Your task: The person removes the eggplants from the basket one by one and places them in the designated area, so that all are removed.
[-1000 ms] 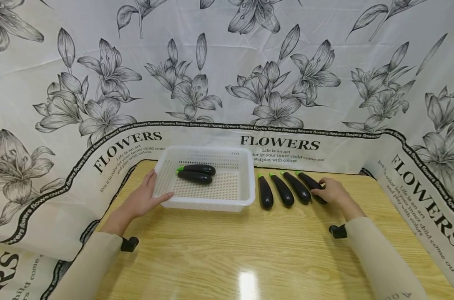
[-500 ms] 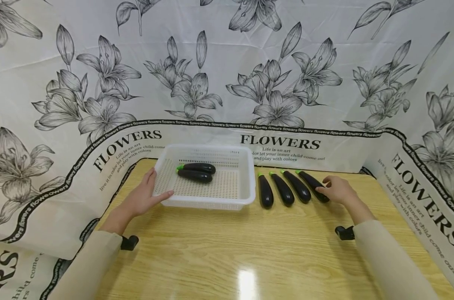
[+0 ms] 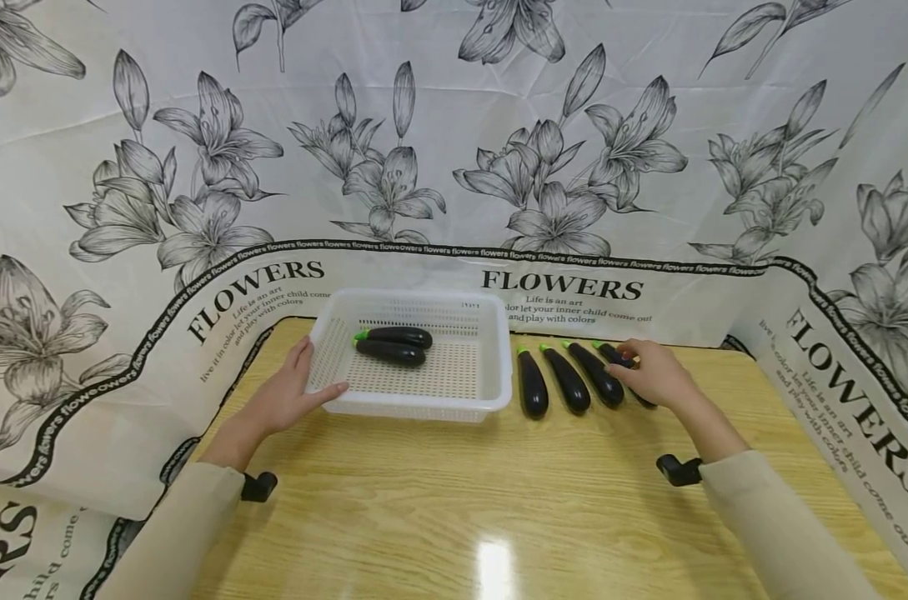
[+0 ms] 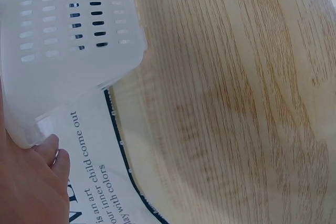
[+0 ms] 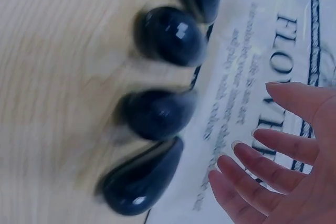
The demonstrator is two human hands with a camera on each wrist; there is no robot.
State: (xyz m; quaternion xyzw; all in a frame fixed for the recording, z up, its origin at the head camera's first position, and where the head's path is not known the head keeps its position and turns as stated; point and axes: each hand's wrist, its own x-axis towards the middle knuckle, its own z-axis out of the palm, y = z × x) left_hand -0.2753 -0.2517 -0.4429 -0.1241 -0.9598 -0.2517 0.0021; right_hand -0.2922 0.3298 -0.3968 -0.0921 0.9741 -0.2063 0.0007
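Eggplants: four lie in a row on the bench just right of the white basket, near the far edge by the flowered cloth, with broad bare wood in front. Over the rightmost eggplant the right hand hovers, grip loose, fingers spread and straight in the right wrist view. Left hand rests against the basket's left rim, grip relaxed, thumb along the front edge. Two more eggplants lie inside the basket, seen only from the head view.
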